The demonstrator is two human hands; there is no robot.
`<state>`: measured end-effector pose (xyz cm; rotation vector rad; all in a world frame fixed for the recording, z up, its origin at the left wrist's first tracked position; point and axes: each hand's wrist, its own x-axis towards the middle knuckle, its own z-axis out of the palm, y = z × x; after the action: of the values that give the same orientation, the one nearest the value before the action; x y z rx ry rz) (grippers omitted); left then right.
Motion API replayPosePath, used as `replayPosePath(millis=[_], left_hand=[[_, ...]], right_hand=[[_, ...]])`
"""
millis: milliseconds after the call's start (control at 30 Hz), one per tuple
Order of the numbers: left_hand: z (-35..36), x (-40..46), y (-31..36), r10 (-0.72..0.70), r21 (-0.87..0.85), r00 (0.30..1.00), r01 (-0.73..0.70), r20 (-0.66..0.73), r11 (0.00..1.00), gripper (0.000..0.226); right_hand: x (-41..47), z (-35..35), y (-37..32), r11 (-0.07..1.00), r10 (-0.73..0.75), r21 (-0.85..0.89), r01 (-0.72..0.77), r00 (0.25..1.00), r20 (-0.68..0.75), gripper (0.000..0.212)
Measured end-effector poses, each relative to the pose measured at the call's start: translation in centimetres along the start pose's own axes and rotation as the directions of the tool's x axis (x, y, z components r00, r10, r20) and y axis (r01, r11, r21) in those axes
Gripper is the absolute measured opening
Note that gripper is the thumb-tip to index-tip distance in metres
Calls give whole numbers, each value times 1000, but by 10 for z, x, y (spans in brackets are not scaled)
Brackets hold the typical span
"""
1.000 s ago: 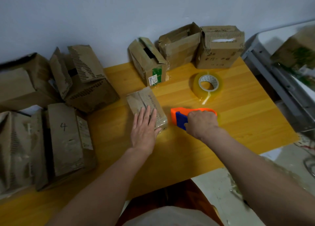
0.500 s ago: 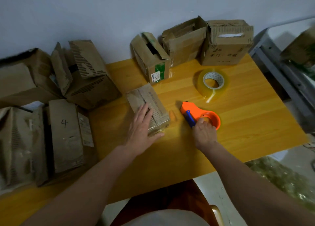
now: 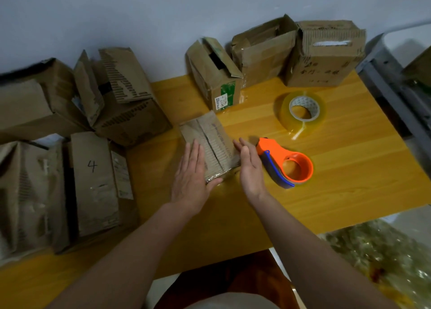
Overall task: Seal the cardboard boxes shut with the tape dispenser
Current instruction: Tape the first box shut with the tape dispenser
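Two bare forearms reach from the near edge of a yellow wooden table (image 3: 349, 180) to a small flat cardboard box (image 3: 210, 143) lying near its middle: the left hand (image 3: 190, 180) rests flat on the box's left side, fingers straight, and the right hand (image 3: 250, 168) stands edge-on against its right side, fingers straight and together, gripping nothing. Just right of that hand lies the orange and blue tape dispenser (image 3: 284, 163), untouched, and beyond it a roll of clear tape (image 3: 303, 110). Three opened boxes (image 3: 263, 52) line the far edge by the wall, with more boxes (image 3: 93, 180) heaped along the left edge.
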<state>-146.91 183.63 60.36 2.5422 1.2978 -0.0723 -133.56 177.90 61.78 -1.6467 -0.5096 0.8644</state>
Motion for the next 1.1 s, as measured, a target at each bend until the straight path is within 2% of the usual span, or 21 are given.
replayPosePath(millis=[300,400,500,533,600,667,700,733,800,900,967,1033,1100], left_hand=[[5,2,1,13,9,1000,-13,3,1000,105],[3,2,2,0,-28,1000,0,14,1000,111],[-3,2,2,-9,15,996,7,84,1000,129],[-6,2,1,-5,53,993,-1,120,999,134],[-10,2,-2,9,125,986,-30,167,992,134],[-13,2,-6,37,175,986,-66,164,982,116],[-15,3,-8,51,191,988,-79,147,978,106],[-18,4,-9,60,209,990,-87,129,974,97],[-26,8,-9,79,254,994,-95,73,963,80],[-42,9,-11,234,292,971,-210,-50,933,66],[-47,11,-19,319,317,945,-282,-69,905,86],[-50,19,-30,235,300,972,-229,17,926,120],[-45,26,-39,95,190,976,-133,197,973,128]], right_hand=[[25,21,20,955,194,229,-191,981,11,59],[32,18,28,891,282,327,-314,949,144,72],[34,-1,22,789,394,367,-492,865,312,77],[36,-7,19,824,411,286,-489,863,292,75],[32,-11,15,919,363,128,-372,927,92,61],[19,-5,15,943,262,243,-226,957,-125,52],[10,3,14,957,185,253,-140,969,-166,50],[1,12,13,975,107,211,-74,983,-151,49],[-3,23,13,999,9,39,-9,1000,-17,43],[30,7,2,995,41,-98,-29,992,122,34],[51,-8,-7,989,68,-144,-41,980,188,39],[53,-11,-10,995,92,-45,-85,975,202,45],[42,-3,-8,995,95,17,-101,973,210,49]])
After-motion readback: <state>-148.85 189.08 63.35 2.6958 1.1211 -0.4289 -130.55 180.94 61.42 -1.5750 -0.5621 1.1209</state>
